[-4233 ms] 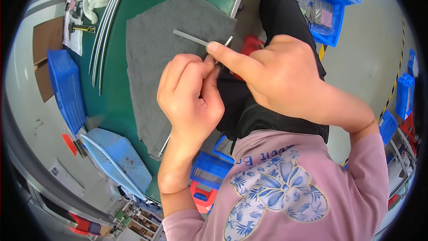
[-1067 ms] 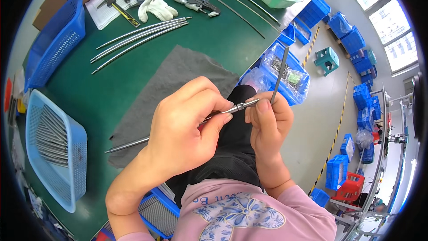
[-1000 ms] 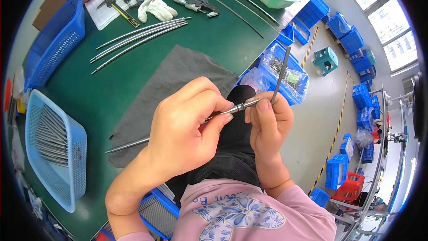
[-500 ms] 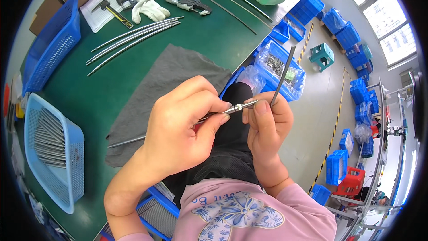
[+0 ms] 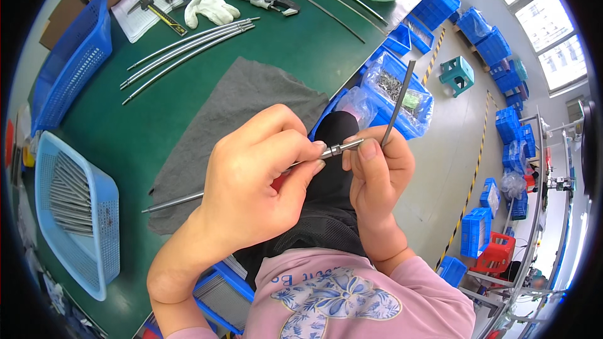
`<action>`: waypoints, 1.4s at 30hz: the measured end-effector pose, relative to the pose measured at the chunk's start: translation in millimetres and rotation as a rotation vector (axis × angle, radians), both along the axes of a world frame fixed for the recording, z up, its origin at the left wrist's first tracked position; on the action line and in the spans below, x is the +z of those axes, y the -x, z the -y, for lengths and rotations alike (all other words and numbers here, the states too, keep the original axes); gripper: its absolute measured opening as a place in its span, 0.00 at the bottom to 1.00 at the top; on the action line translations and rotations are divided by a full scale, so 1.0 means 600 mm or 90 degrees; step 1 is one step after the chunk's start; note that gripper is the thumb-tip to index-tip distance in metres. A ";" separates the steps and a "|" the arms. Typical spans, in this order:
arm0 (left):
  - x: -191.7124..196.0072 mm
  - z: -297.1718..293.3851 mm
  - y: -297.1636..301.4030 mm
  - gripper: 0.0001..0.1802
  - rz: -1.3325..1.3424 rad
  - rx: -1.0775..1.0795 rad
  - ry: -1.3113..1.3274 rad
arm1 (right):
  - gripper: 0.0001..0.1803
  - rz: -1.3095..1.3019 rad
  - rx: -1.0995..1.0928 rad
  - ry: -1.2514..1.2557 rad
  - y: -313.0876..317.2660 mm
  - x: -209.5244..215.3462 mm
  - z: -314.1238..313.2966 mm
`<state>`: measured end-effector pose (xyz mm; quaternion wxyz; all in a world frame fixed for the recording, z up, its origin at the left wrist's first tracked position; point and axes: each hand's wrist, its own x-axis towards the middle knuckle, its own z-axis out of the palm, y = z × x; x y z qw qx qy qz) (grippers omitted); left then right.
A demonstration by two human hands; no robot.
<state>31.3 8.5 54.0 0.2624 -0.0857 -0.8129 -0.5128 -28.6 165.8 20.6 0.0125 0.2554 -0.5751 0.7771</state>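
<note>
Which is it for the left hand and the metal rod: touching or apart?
Touching. The head view shows the left hand pinching the metal rod between thumb and forefinger.

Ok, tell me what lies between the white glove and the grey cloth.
In the head view, metal rods lie on the green tabletop between glove and cloth.

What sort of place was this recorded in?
Probably a factory workshop: a micrometer lies on a green workbench, a light blue basket holds many metal rods, and yellow-black tape marks the floor.
</note>
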 end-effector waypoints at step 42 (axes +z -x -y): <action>-0.026 0.157 -0.020 0.09 -0.218 0.532 -0.705 | 0.10 0.257 0.146 0.045 -0.022 -0.116 0.022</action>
